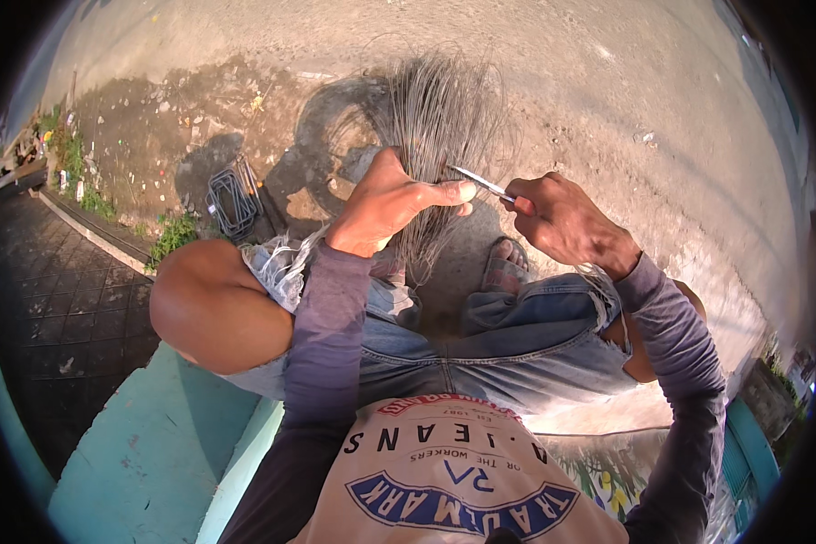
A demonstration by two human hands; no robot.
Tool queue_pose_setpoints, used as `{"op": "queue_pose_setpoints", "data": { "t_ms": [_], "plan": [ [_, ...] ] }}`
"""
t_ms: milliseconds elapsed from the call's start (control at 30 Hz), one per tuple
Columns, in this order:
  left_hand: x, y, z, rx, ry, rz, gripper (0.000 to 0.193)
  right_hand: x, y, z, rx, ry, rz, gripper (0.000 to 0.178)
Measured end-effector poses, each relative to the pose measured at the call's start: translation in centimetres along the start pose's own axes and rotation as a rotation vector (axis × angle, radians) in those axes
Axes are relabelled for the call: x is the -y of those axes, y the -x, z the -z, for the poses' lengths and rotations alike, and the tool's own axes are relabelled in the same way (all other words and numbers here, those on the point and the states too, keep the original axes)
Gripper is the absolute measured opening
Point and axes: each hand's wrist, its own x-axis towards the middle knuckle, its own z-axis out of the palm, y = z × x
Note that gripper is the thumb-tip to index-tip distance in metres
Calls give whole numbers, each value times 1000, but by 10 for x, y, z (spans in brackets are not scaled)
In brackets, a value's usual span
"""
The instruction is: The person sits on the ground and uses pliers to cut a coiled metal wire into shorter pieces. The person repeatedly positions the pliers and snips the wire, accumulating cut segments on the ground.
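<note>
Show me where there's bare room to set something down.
Widest patch: the ground right of the bundle, beyond the right hand. A small one: between the bundle's near end and right foot. Crowded: around the left hand, with bundle and tool, and beyond the left knee, where metal loops lie.

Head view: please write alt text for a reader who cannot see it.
A person's left hand grips a loose bundle of thin grey wire-like strands, while the right hand holds a slim silver metal tool, its tip at the strands. Ripped blue denim jeans show below; looped grey metal rods lie at left on rough ground.
</note>
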Motion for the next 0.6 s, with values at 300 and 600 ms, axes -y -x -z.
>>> {"op": "queue_pose_setpoints", "data": {
  "t_ms": [300,600],
  "plan": [
    [2,1,0,36,37,-29,23,-13,-2,-4,-21,-17,41,26],
    [0,-1,4,48,-3,38,33,-10,-1,-2,44,14,-73,17]
  ]
}}
